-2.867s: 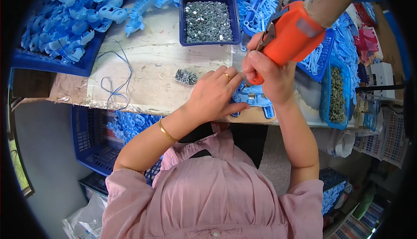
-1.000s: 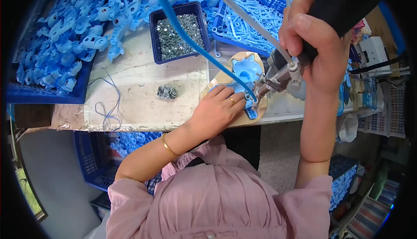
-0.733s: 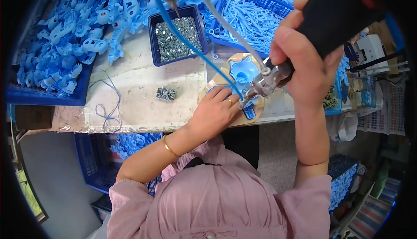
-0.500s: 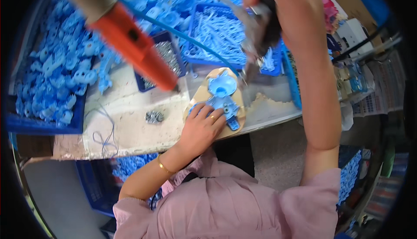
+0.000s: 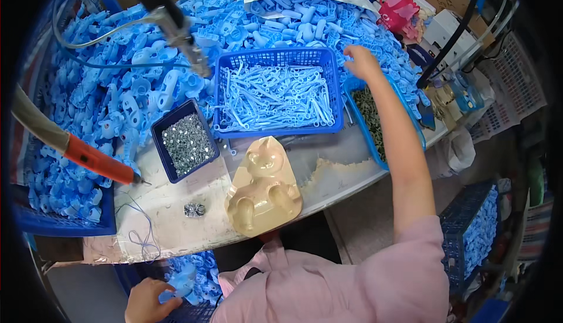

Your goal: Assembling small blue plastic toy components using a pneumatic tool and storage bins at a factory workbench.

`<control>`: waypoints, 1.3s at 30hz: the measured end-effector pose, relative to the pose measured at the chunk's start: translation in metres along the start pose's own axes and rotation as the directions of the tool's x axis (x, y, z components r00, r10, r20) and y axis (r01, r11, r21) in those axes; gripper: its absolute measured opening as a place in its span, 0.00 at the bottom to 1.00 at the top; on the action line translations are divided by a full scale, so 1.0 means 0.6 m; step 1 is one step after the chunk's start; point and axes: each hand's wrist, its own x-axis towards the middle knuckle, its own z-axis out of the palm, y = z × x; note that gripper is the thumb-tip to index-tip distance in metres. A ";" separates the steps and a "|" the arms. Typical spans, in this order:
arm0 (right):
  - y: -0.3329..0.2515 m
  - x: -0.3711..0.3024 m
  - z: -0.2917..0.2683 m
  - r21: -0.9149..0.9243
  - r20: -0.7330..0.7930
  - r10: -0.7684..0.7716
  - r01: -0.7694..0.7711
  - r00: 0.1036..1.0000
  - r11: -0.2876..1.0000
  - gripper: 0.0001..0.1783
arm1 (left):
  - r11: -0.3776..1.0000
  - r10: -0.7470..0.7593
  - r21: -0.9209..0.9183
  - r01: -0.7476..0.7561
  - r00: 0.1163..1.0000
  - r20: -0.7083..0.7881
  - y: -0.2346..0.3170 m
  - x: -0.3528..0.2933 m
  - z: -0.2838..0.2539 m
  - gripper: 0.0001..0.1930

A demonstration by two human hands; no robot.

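My left hand (image 5: pixel 149 300) is low at the left, over a blue crate below the table edge. Its thumb and fingers close around the end of a light-blue moulded plastic part (image 5: pixel 185 282), just above similar parts. My right hand (image 5: pixel 362 65) reaches far over the table, fingers apart and nothing visible in them, beside the heap of blue plastic parts (image 5: pixel 394 70). In front of me, a tan moulded holder (image 5: pixel 267 176) with hollows lies bare on the table. A black power screwdriver (image 5: pixel 173 29) with a metal tip hangs at the upper left.
A blue basket of thin blue links (image 5: pixel 337 112), a dark tray of small screws (image 5: pixel 170 173) and a blue tray of dark small pieces (image 5: pixel 381 159) stand on the table. An orange-tipped tool (image 5: pixel 99 159) hangs left. A small metal cluster (image 5: pixel 194 210) lies nearby.
My left hand has left the holder for the crate below, and the blue part is off the holder. My right hand has let go of the screwdriver, now hanging further left, and reaches to the heap.
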 end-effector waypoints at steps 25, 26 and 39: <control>-0.190 -0.367 -0.108 0.885 0.199 -0.679 0.167 0.707 0.434 0.16 | 0.402 0.625 -0.294 -0.867 0.495 -0.604 0.367 0.318 0.052 0.30; -0.196 -0.378 -0.103 0.894 0.266 -0.662 0.077 0.701 0.441 0.17 | 0.417 0.647 -0.125 -0.900 0.390 -0.656 0.363 0.325 0.061 0.27; 0.097 -0.003 -0.020 0.466 -0.295 0.143 0.012 0.945 0.885 0.10 | 0.395 0.737 0.107 -0.912 0.245 -0.630 0.306 0.300 0.040 0.20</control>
